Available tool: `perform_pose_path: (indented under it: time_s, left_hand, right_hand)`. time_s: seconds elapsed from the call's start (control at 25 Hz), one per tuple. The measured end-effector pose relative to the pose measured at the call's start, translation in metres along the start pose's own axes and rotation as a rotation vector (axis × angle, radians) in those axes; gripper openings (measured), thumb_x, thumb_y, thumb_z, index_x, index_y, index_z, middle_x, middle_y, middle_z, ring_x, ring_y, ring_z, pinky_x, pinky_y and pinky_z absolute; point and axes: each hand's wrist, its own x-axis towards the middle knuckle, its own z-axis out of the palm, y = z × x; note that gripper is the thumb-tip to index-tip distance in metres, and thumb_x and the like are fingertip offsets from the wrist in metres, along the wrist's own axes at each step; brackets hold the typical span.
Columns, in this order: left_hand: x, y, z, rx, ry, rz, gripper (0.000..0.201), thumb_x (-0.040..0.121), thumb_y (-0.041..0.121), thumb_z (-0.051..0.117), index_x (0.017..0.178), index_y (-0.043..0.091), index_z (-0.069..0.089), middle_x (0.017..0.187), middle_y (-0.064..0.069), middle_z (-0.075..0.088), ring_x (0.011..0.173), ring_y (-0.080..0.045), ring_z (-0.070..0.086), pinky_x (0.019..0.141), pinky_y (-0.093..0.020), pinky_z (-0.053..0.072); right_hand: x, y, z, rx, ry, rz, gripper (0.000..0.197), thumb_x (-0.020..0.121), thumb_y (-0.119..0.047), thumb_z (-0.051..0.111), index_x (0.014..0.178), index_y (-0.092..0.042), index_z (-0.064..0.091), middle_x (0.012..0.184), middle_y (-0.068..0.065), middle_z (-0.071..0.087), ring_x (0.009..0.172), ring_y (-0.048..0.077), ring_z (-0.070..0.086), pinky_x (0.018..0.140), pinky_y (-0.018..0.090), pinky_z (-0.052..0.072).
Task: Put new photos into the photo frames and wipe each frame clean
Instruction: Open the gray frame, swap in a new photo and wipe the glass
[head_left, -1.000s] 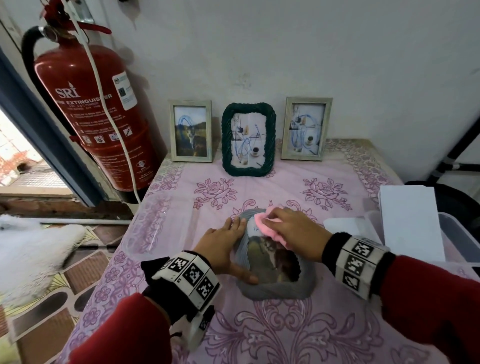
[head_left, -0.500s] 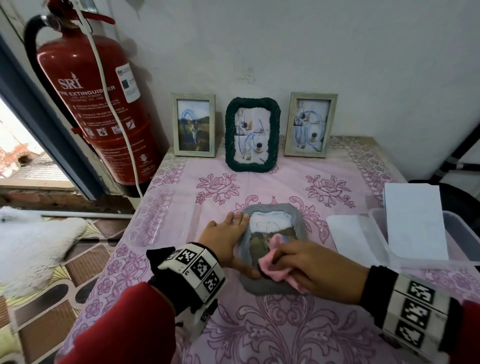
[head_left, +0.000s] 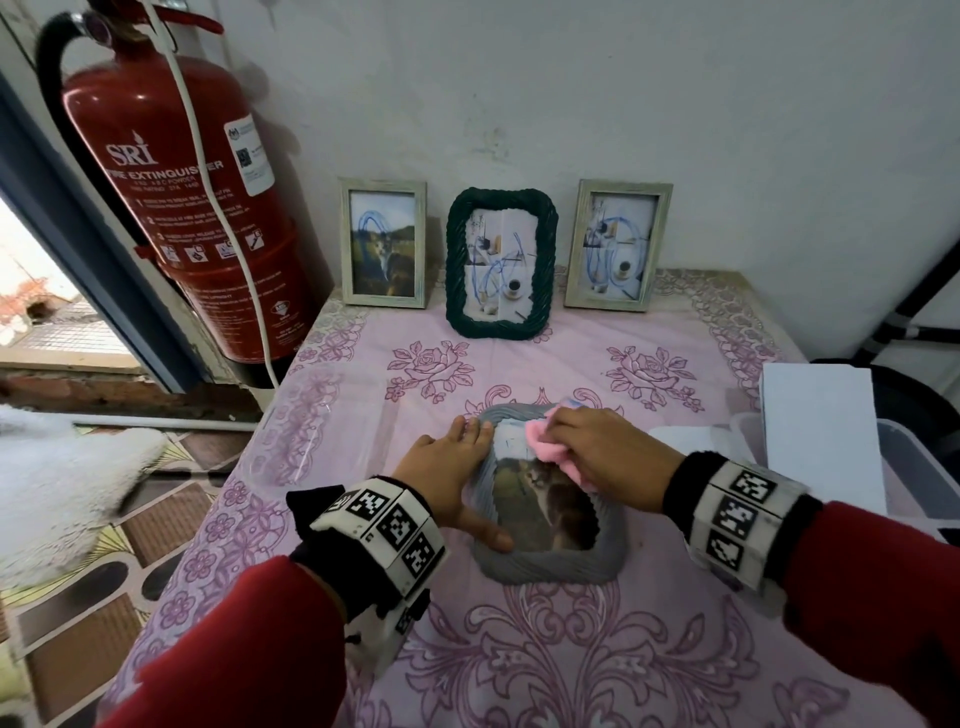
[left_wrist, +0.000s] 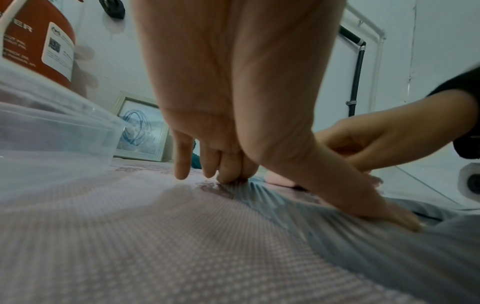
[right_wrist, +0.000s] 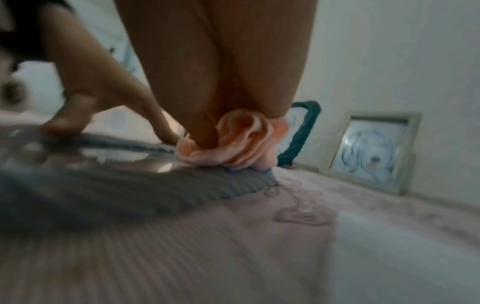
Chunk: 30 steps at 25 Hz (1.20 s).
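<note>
A grey ribbed photo frame (head_left: 550, 566) lies flat on the pink flowered tablecloth (head_left: 519, 665), with a cat photo under its glass. My left hand (head_left: 457, 467) rests flat along the frame's left edge, fingers straight, thumb on its lower left corner (left_wrist: 394, 218). My right hand (head_left: 597, 447) grips a bunched pink cloth (head_left: 545, 441) and presses it on the frame's top right part (right_wrist: 233, 144). Three more frames stand against the wall: a pale one (head_left: 383, 243), a dark green one (head_left: 501, 262) and another pale one (head_left: 617, 244).
A red fire extinguisher (head_left: 171, 208) hangs at the left by the table's back corner. A clear plastic box (head_left: 909, 467) with a white sheet (head_left: 821, 441) stands at the table's right edge. A clear lid (head_left: 311, 426) lies left of my left hand.
My right hand has moved the pink cloth from the frame's top down to its lower middle and back up to the top right. The left hand has stayed on the frame's left edge.
</note>
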Motion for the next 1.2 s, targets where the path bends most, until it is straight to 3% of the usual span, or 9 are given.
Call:
perform_pose_path:
  time_s: [0.16, 0.24, 0.32, 0.44, 0.6, 0.72, 0.8, 0.96, 1.2]
  left_hand:
    - [0.000, 0.003, -0.001, 0.027, 0.003, -0.008, 0.125, 0.060, 0.060, 0.075, 0.149, 0.009, 0.004, 0.157, -0.007, 0.011, 0.145, -0.018, 0.010, 0.115, -0.040, 0.022]
    - [0.000, 0.004, -0.002, 0.033, 0.004, -0.014, 0.124, 0.061, 0.059, 0.075, 0.149, 0.009, 0.005, 0.157, -0.007, 0.012, 0.145, -0.018, 0.010, 0.115, -0.040, 0.022]
    - [-0.001, 0.005, -0.002, 0.031, 0.002, -0.024, 0.123, 0.062, 0.059, 0.075, 0.149, 0.009, 0.004, 0.157, -0.006, 0.011, 0.145, -0.017, 0.010, 0.114, -0.040, 0.023]
    - [-0.004, 0.005, -0.003, 0.019, -0.015, -0.035, 0.124, 0.063, 0.059, 0.074, 0.150, 0.010, 0.000, 0.158, -0.006, 0.006, 0.145, -0.017, 0.010, 0.115, -0.042, 0.021]
    - [-0.006, 0.004, -0.004, -0.011, -0.040, -0.033, 0.124, 0.064, 0.059, 0.073, 0.150, 0.012, -0.003, 0.159, -0.005, 0.002, 0.146, -0.017, 0.008, 0.116, -0.043, 0.019]
    - [-0.006, 0.003, -0.003, -0.022, -0.032, -0.020, 0.124, 0.064, 0.058, 0.074, 0.150, 0.011, -0.002, 0.159, -0.006, 0.003, 0.146, -0.017, 0.010, 0.116, -0.042, 0.022]
    - [-0.004, 0.003, -0.003, -0.013, -0.036, -0.014, 0.124, 0.064, 0.058, 0.074, 0.150, 0.010, -0.001, 0.159, -0.008, 0.003, 0.146, -0.018, 0.010, 0.116, -0.042, 0.022]
    - [-0.001, 0.004, -0.003, 0.003, -0.041, -0.018, 0.125, 0.062, 0.058, 0.075, 0.150, 0.009, 0.000, 0.158, -0.008, 0.004, 0.145, -0.021, 0.012, 0.115, -0.043, 0.023]
    - [-0.003, 0.001, -0.001, -0.005, -0.030, -0.018, 0.123, 0.064, 0.058, 0.074, 0.150, 0.011, 0.000, 0.159, -0.006, 0.002, 0.146, -0.018, 0.009, 0.116, -0.043, 0.021]
  right_hand:
    - [0.011, -0.017, 0.003, 0.036, -0.048, -0.006, 0.024, 0.087, -0.013, 0.050, 0.108, -0.008, 0.061, 0.120, 0.004, 0.053, 0.113, 0.021, 0.046, 0.095, 0.031, 0.033]
    - [0.005, -0.032, 0.009, 0.101, -0.032, -0.024, 0.027, 0.090, -0.016, 0.046, 0.112, -0.010, 0.061, 0.122, 0.002, 0.053, 0.115, 0.019, 0.045, 0.097, 0.034, 0.035]
    - [-0.008, -0.044, 0.014, 0.173, 0.004, -0.048, 0.025, 0.090, -0.017, 0.044, 0.107, -0.011, 0.062, 0.117, 0.000, 0.056, 0.108, 0.018, 0.048, 0.094, 0.037, 0.038]
    - [-0.032, -0.044, 0.014, 0.250, 0.025, -0.088, 0.023, 0.094, -0.024, 0.040, 0.101, -0.016, 0.061, 0.113, -0.006, 0.057, 0.103, 0.013, 0.049, 0.093, 0.033, 0.039]
    - [-0.046, -0.021, 0.008, -0.009, -0.064, -0.110, 0.036, 0.100, -0.041, 0.028, 0.117, -0.026, 0.056, 0.126, -0.012, 0.052, 0.115, 0.008, 0.046, 0.101, 0.028, 0.032]
    - [-0.037, -0.005, 0.005, -0.179, -0.081, -0.074, 0.033, 0.101, -0.036, 0.027, 0.124, -0.027, 0.049, 0.133, -0.014, 0.045, 0.124, 0.005, 0.038, 0.107, 0.025, 0.022]
    - [-0.024, 0.003, 0.002, -0.200, -0.079, -0.036, 0.033, 0.100, -0.029, 0.031, 0.129, -0.023, 0.046, 0.138, -0.010, 0.043, 0.126, 0.008, 0.037, 0.105, 0.023, 0.022]
    - [0.009, -0.002, 0.002, -0.044, -0.075, 0.047, 0.040, 0.097, -0.024, 0.039, 0.137, -0.019, 0.043, 0.141, -0.002, 0.040, 0.126, 0.017, 0.037, 0.103, 0.030, 0.028]
    - [-0.007, -0.031, 0.021, 0.112, -0.028, -0.083, 0.035, 0.099, -0.025, 0.038, 0.129, -0.018, 0.054, 0.134, -0.003, 0.050, 0.121, 0.016, 0.044, 0.103, 0.033, 0.033]
